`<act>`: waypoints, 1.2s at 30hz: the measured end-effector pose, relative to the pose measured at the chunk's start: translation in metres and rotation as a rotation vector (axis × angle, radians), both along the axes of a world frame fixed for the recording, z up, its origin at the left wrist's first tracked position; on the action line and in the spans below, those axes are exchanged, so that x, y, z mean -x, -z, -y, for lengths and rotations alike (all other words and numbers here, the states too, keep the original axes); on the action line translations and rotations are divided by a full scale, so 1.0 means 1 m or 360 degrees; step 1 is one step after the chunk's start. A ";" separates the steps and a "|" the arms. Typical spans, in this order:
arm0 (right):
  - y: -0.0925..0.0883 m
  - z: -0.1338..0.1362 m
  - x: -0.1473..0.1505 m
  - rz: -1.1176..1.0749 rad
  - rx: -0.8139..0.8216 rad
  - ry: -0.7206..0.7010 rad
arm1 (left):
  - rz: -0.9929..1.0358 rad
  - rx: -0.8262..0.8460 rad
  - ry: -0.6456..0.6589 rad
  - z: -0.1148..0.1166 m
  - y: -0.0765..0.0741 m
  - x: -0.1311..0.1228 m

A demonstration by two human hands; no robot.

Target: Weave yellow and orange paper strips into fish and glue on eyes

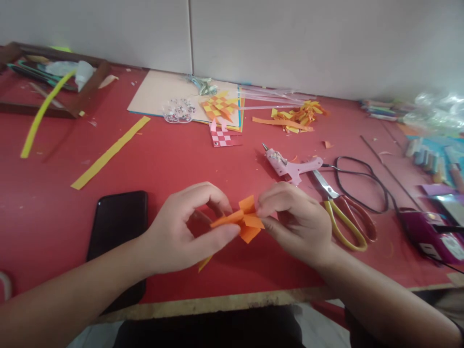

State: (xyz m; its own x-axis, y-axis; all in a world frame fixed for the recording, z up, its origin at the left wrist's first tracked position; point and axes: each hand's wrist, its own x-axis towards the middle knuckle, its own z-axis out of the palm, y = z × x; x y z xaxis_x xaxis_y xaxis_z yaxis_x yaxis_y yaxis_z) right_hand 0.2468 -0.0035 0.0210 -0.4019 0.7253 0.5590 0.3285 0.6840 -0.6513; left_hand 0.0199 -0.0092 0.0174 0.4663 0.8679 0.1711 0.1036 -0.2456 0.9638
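Note:
Between my two hands, above the front of the red table, is a folded orange paper piece (249, 220) with several strip ends sticking out. My left hand (194, 227) pinches its left side between thumb and fingers. On the right side, the fingertips of my right hand (295, 220) are closed on one of the strip ends. A yellow paper end (205, 263) shows below my left hand; whether it joins the orange piece I cannot tell. A black phone (118, 222) lies beside my left wrist. Scissors (339, 208) with yellow and red handles lie by my right hand.
A pink glue gun (292, 166) with a black cord lies beyond my right hand. Farther back are woven paper fish (221, 106), googly eyes (179, 110) and orange-yellow scraps (302, 115). A yellow strip (110, 153) and a brown frame (92, 87) are at left; a purple device (433, 234) is at right.

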 end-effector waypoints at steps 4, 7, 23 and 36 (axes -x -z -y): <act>-0.002 0.000 -0.001 0.0009 -0.0055 0.0001 | -0.0152 -0.0144 -0.0107 -0.002 0.003 -0.002; -0.004 -0.001 -0.003 -0.0008 -0.0096 -0.0113 | -0.0108 -0.0088 -0.0178 -0.002 0.004 -0.003; 0.001 0.002 -0.012 0.0448 -0.0604 -0.0246 | -0.0213 -0.0261 -0.0295 0.008 -0.001 0.000; 0.007 0.006 -0.010 0.0272 -0.0362 -0.0108 | 0.0007 -0.0128 -0.0427 0.008 0.007 -0.002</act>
